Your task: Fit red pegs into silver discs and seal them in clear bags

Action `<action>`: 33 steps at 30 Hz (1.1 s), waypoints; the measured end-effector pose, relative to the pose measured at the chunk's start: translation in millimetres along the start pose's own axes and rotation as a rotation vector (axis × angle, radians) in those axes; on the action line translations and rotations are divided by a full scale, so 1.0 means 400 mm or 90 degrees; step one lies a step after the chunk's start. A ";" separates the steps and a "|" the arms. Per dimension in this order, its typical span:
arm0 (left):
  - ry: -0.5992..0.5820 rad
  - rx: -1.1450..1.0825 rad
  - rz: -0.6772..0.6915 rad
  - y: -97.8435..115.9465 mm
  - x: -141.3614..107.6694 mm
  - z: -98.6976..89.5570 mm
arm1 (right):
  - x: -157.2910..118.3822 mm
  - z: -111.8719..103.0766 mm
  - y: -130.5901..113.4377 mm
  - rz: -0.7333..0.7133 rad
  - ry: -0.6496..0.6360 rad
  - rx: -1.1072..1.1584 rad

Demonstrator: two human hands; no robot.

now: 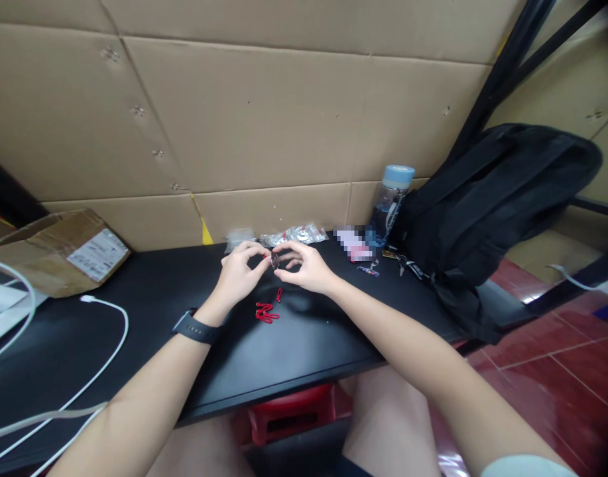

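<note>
A small dark round piece [274, 260] is held up between my two hands above the black table [184, 278]. My left hand [243, 270] pinches at its left side, where a bit of red shows at the fingertips. From the right, my right hand [304, 266] grips the piece between thumb and fingers. Below the hands, several red cord loops [266, 313] lie in a small pile, with a single red loop [279, 295] just above them. Clear plastic packets [301, 233] rest behind the hands, against the cardboard.
A cardboard box [60, 255] and white cables [119, 331] are at the left. On the right stand a blue-capped bottle [390, 205] and a black backpack [483, 205], with keys [403, 265] and a small charm [370, 270] nearby. Cardboard panels [284, 119] line the back.
</note>
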State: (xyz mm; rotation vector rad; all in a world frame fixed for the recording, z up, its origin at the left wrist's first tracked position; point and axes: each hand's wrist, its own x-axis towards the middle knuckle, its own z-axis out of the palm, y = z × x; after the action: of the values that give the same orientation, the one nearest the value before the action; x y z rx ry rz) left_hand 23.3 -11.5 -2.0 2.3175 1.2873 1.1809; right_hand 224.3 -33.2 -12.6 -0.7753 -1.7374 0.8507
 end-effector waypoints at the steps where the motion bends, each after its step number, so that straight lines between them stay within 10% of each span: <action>1: 0.000 0.000 -0.004 0.002 -0.001 0.001 | 0.000 0.000 -0.002 -0.002 -0.001 -0.002; 33: 0.024 0.029 0.037 0.025 -0.010 0.010 | 0.005 0.004 0.010 0.095 0.052 0.056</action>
State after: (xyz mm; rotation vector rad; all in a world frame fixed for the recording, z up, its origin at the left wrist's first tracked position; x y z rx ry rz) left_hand 31.3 -19.8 -1.2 2.3905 1.2808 1.2310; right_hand 222.7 -29.7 -15.4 -0.8774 -1.5747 0.9765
